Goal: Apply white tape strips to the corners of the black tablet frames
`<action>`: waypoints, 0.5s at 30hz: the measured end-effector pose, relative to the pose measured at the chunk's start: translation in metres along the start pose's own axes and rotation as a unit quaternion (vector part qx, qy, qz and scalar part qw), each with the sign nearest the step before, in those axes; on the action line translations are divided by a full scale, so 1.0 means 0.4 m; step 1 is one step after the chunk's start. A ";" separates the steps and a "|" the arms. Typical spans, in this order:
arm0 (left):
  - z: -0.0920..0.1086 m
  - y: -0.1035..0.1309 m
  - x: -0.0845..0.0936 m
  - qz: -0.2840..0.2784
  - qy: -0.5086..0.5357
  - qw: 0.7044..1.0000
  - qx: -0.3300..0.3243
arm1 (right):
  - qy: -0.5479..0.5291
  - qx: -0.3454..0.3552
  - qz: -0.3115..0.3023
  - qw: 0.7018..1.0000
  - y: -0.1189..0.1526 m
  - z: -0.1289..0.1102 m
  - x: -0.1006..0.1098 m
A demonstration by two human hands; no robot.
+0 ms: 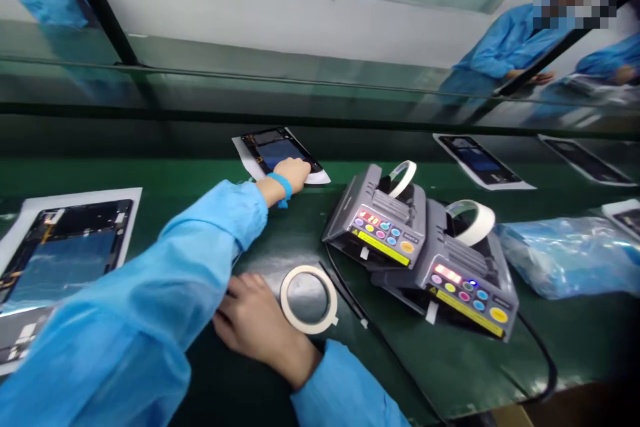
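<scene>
Tablet panel [273, 147]: I found it near the far edge of the desk [160, 177], resting on a white sheet [244, 155], its long axis slanting from the far left toward the near right.

At the left I logged a larger-looking panel [70, 250] on its own sheet, partly covered by the left sleeve [200, 240]. Next came the right grip [255, 317], low at the desk, with its fingers partly curled and pointing away and to the left; the sleeve hid part of it, and I could not tell whether it held anything. The tablet panel lay beyond it, well apart.

The left grip [293, 173] was clearly the nearer. It sat over the near right end of the tablet panel, fingers bent in; I could not confirm a closed hold, as the hand hid its fingertips. From there, the tablet panel extended away and to the left, along its long axis.

Just beside the right grip, on its right, a tape roll [333, 299] lay flat. Farther right I recorded two tape dispensers [360, 203] [480, 280] close together, each carrying a roll, then two more panels [475, 157] [585, 160] on sheets and a plastic bag [565, 253].
</scene>
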State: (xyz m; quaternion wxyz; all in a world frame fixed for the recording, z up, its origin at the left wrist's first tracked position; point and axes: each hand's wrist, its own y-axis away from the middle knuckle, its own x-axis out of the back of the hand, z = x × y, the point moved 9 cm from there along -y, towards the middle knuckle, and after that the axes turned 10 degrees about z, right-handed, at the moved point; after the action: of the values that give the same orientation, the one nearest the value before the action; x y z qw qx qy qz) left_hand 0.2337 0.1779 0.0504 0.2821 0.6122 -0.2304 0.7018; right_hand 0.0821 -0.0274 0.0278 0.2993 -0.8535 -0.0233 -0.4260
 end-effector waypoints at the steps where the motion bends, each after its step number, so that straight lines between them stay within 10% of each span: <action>1: -0.018 0.038 0.016 0.005 -0.015 1.000 -0.007 | -0.004 0.015 0.019 1.000 0.002 -0.008 0.010; 9: -0.046 0.554 0.033 -0.031 -0.083 0.992 -0.087 | 0.037 0.005 0.193 0.980 0.039 -0.011 0.209; 15: -0.004 0.847 -0.075 -0.066 -0.038 0.990 -0.122 | 0.150 -0.136 0.115 0.972 0.054 0.112 0.139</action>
State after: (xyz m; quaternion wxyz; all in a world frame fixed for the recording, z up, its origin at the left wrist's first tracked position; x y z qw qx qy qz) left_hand 0.0055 -0.0733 0.0277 0.3914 0.6134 -0.2840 0.6244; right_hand 0.1557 -0.0331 0.0377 0.2271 -0.8093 0.1786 -0.5114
